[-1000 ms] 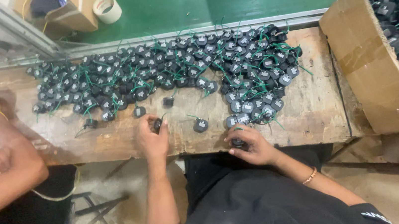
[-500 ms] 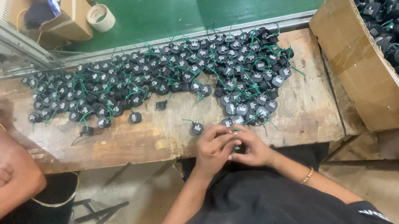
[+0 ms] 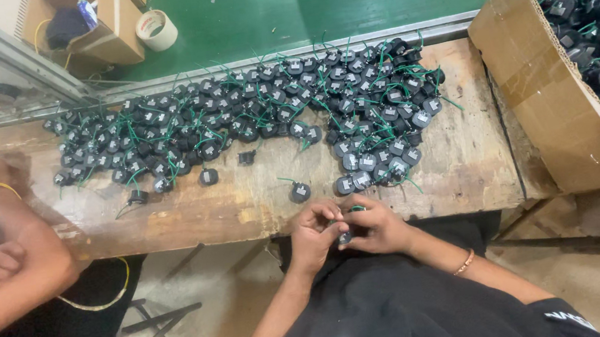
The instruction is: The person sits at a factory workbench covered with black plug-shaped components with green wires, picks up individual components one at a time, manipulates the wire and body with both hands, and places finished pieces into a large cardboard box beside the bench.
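My left hand (image 3: pixel 315 231) and my right hand (image 3: pixel 374 225) meet just below the near edge of the wooden bench (image 3: pixel 465 165). Between their fingertips they hold one small black round part (image 3: pixel 345 237) with a green wire. A large spread of the same black parts with green wires (image 3: pixel 264 120) covers the far half of the bench. One loose part (image 3: pixel 299 191) lies alone close to my hands, and a small cluster (image 3: pixel 364 172) lies just beyond my right hand.
A big cardboard box (image 3: pixel 533 97) full of the same parts stands at the right. A co-worker's arms and hands (image 3: pixel 0 248) rest at the bench's left end. Beyond the bench are a green floor, a tape roll (image 3: pixel 158 29) and a smaller carton (image 3: pixel 114 20).
My left hand came back from the bench toward my body and joined my right hand on the small part. The view also shifted slightly.
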`<state>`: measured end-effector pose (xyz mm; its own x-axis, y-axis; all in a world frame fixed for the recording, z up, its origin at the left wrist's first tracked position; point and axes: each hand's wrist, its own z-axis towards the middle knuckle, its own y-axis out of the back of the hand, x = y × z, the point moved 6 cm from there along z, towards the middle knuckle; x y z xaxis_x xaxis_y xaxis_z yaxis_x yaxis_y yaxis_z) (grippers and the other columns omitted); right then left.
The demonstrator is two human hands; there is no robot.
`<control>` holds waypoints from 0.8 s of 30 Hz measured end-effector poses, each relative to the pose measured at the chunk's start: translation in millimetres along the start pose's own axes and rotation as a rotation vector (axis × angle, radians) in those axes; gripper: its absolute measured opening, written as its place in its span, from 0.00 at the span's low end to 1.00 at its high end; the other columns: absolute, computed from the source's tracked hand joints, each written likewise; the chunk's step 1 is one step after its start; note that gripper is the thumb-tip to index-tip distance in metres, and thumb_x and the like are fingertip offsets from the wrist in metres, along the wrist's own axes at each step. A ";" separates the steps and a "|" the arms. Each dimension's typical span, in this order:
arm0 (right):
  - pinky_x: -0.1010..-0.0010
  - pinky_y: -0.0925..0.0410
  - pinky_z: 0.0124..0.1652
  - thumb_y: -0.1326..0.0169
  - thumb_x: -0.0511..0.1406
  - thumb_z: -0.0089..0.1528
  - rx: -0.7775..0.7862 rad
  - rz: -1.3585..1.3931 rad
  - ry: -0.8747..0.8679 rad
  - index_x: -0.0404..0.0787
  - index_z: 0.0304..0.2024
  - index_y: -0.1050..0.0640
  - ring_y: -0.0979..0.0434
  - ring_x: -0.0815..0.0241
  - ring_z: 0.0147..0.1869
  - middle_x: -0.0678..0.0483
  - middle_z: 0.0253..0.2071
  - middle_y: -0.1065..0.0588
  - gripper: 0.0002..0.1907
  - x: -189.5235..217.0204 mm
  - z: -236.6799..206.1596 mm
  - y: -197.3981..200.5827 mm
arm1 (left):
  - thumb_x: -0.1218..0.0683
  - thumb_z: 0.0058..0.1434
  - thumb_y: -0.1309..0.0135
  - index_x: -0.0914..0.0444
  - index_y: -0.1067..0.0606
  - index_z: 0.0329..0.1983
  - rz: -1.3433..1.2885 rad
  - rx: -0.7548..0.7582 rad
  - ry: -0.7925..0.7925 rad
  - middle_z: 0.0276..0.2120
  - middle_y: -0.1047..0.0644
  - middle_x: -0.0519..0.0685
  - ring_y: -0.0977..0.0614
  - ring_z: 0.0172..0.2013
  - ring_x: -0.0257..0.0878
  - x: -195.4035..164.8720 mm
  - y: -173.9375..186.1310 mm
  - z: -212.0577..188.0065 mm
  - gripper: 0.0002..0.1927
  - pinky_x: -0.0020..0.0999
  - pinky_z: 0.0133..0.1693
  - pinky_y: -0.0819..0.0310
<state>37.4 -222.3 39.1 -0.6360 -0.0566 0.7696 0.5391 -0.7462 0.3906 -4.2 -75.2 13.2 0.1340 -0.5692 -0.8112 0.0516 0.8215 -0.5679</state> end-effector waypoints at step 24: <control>0.65 0.26 0.48 0.32 0.33 0.59 -0.105 0.424 -0.094 0.41 0.35 0.32 0.25 0.58 0.51 0.51 0.47 0.32 0.18 -12.6 -0.6 13.4 | 0.57 0.57 0.35 0.66 0.21 0.50 1.083 -0.525 -0.219 0.40 0.18 0.54 0.18 0.40 0.44 -76.1 49.0 29.6 0.17 0.37 0.44 0.26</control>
<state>52.3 -231.9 34.3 -0.3149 -0.3148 0.8954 0.6795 -0.7334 -0.0189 17.4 9.5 51.2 0.0260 0.4595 -0.8878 -0.5887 0.7248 0.3579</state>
